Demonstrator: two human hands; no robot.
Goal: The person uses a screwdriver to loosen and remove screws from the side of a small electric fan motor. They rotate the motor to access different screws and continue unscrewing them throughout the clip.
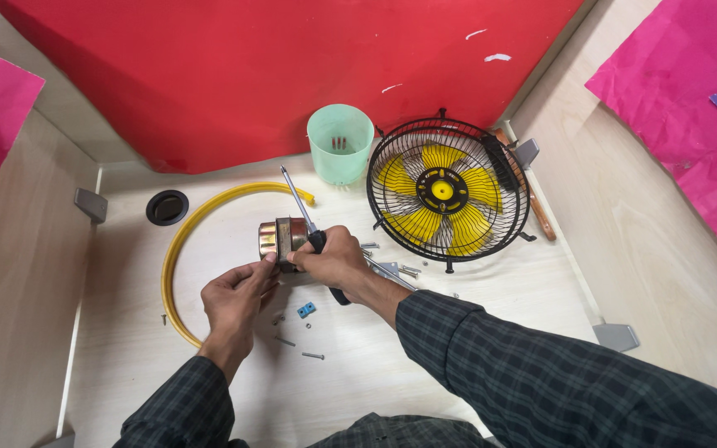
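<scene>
Gripping a small metal fan motor [280,239] from the near side, the left hand [238,297] steadies it above the tabletop [126,348]; the right hand [338,259], closed around a screwdriver [300,207], angles its shaft away past the motor, toward the green cup [340,145].

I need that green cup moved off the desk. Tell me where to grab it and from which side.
Grip the green plastic cup around its upper wall, just below the open rim, coming from its left front. It stands upright, so a side wrap probably holds well. The black fan guard with yellow blades crowds its right side, and the red panel is close behind it.
</scene>
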